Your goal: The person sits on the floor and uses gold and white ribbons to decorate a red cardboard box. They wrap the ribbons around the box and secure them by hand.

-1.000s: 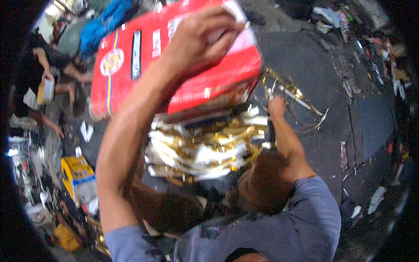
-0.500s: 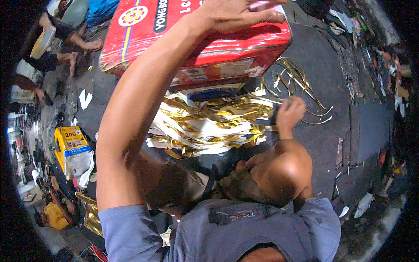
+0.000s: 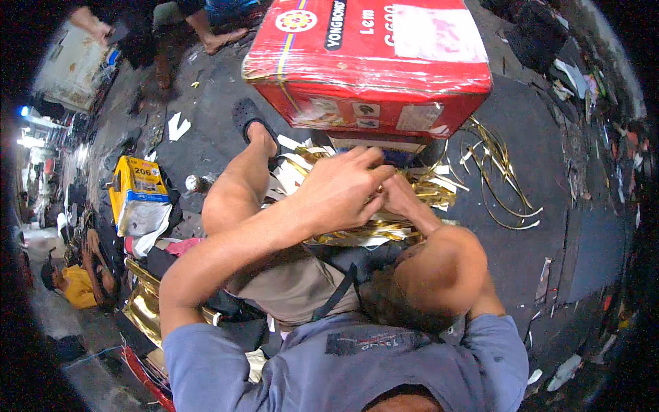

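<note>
My left hand (image 3: 343,189) is curled, its fingertips bent together over the strips and meeting my right hand. Whatever is between those fingertips is too small or hidden to make out. Close against it is my right hand (image 3: 399,195), its fingers mostly covered by the left one. Beneath both hands lies a loose pile of gold and white strips (image 3: 439,189), spread on the floor between my legs. Just beyond the pile stands a large red carton (image 3: 329,72) wrapped in clear film, with a pale sheet (image 3: 439,34) on its top.
Thin gold strips (image 3: 504,172) lie looped on the dark floor at the right. At the left stands a yellow and blue container (image 3: 141,189). Gold sheet material (image 3: 144,302) lies near my left elbow. A person in yellow (image 3: 79,285) sits far left; another person's bare foot (image 3: 223,41) shows behind.
My left hand has come back from the top of the red carton to the strips. My right hand has moved leftward to meet it. The view has shifted, bringing my left foot into sight.
</note>
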A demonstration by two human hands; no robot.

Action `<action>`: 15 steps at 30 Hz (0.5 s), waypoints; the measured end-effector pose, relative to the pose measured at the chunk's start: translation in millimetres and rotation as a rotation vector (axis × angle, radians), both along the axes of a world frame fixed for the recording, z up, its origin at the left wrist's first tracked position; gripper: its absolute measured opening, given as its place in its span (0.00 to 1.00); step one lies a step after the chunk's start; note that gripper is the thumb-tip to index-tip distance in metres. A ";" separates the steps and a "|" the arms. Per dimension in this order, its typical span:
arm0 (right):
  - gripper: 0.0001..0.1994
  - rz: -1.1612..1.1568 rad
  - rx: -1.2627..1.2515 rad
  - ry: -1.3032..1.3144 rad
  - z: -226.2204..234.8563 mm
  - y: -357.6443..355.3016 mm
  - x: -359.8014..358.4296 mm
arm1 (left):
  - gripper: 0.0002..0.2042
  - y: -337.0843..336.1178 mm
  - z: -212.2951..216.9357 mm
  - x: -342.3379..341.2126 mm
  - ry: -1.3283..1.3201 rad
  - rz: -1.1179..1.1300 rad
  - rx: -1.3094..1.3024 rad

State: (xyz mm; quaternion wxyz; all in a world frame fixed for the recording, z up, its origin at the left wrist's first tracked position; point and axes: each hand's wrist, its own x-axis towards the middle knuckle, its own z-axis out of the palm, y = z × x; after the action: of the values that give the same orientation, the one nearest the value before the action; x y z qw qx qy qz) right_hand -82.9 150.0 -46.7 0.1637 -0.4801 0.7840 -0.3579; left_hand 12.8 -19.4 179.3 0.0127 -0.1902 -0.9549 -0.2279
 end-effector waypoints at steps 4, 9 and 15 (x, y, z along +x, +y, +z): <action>0.20 0.189 0.170 -0.219 141.4 2.8 -14.1 | 0.47 -7.3 -33.3 13.9 -0.217 0.139 0.196; 0.21 0.162 -0.097 -0.184 225.6 19.9 -29.3 | 0.40 -1.6 17.7 2.3 -0.416 0.414 0.536; 0.20 -0.152 -0.167 -0.359 255.5 76.5 -34.2 | 0.20 -52.0 62.0 31.4 -0.464 0.331 0.916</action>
State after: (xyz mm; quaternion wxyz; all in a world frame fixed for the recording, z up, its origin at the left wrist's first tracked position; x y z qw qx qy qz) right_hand -117.1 226.4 208.8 0.2329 -0.3601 0.7438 -0.5127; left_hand 44.3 -71.4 241.3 -0.0810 0.0433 -0.7527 -0.6519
